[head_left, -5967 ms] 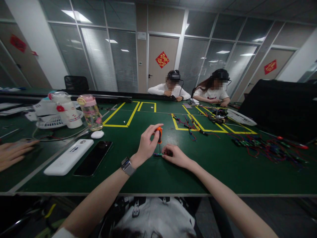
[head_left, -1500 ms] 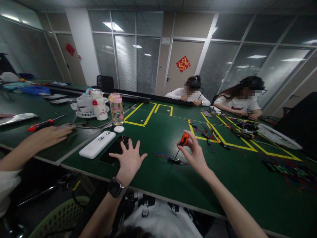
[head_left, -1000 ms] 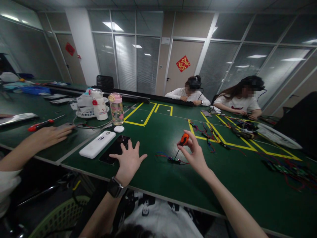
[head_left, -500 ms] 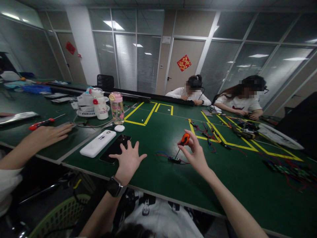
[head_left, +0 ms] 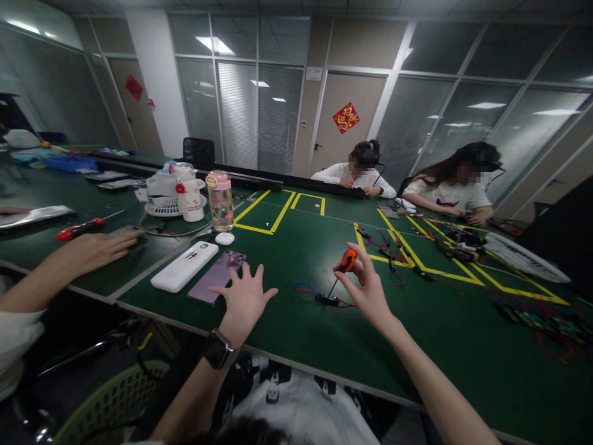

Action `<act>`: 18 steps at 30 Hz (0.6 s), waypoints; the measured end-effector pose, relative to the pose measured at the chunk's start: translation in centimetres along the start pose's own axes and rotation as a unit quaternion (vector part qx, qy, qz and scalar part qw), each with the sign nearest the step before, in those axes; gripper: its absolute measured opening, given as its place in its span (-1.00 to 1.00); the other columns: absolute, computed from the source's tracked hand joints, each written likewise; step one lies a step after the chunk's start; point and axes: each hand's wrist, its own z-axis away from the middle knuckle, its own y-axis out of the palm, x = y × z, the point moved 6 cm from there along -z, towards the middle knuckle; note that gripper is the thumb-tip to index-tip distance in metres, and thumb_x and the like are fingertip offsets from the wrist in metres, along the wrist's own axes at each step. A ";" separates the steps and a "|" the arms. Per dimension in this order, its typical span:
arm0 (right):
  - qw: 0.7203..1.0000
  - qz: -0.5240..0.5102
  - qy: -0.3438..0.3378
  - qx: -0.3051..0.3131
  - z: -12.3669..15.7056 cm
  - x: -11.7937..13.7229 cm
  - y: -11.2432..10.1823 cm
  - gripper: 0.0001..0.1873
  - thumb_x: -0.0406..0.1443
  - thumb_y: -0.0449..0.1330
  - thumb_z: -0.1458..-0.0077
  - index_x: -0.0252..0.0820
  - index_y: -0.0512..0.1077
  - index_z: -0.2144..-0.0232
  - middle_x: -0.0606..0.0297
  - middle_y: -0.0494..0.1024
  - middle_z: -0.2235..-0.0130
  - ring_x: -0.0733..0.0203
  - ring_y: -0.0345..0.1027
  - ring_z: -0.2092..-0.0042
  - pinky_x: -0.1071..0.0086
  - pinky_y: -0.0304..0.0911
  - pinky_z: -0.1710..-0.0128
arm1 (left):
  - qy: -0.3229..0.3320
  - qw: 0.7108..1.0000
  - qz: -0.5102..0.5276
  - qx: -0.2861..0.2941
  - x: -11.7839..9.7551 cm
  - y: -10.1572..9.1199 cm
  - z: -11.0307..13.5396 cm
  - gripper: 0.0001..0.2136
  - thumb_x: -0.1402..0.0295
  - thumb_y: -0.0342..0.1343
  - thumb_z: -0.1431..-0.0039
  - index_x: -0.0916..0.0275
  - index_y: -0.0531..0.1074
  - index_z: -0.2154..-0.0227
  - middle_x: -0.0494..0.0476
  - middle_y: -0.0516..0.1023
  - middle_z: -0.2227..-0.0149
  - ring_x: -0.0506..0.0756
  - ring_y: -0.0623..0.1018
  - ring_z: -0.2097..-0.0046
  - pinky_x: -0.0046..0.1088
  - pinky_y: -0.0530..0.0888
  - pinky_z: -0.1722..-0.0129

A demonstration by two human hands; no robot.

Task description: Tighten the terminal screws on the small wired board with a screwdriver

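Spreading wide and empty on the green table [head_left: 296, 334] near its front edge, the left hand [head_left: 243, 303] rests beside the phone [head_left: 217, 277], while the right hand [head_left: 368, 295] pinches the orange screwdriver [head_left: 346, 261], tilted, tip on the small wired connector [head_left: 327, 301], apparently mid-screwing; turning it calls for steadying that unpinned part.
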 end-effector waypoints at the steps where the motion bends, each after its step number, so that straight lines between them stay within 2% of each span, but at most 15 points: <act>1: 1.000 -0.001 0.000 0.001 0.0 0.0 0.0 -0.36 -0.31 0.19 -0.14 -0.05 0.08 -0.23 0.26 0.55 0.25 0.16 0.48 0.19 0.18 0.34 0.04 | -0.002 1.000 0.002 0.001 0.1 0.1 -0.1 -0.45 0.01 0.02 -0.21 0.04 0.21 -0.23 0.36 0.17 -0.28 0.54 0.16 -0.23 0.53 0.15 0.06; 13: 1.000 0.000 -0.005 -0.003 -0.1 0.3 0.0 -0.37 -0.32 0.19 -0.14 -0.06 0.09 -0.22 0.27 0.54 0.27 0.16 0.48 0.20 0.19 0.35 0.06 | -0.011 0.999 0.017 0.025 0.4 0.1 -0.2 -0.43 0.01 0.00 -0.22 0.06 0.17 -0.26 0.38 0.15 -0.29 0.55 0.16 -0.24 0.52 0.17 0.06; 18: 1.000 0.012 -0.013 -0.001 0.0 0.5 0.0 -0.36 -0.31 0.19 -0.14 -0.07 0.08 -0.23 0.27 0.54 0.28 0.15 0.48 0.21 0.19 0.35 0.06 | -0.012 1.000 0.014 0.009 0.4 0.1 -0.2 -0.46 0.03 0.00 -0.23 0.03 0.20 -0.24 0.38 0.16 -0.28 0.54 0.16 -0.24 0.52 0.17 0.06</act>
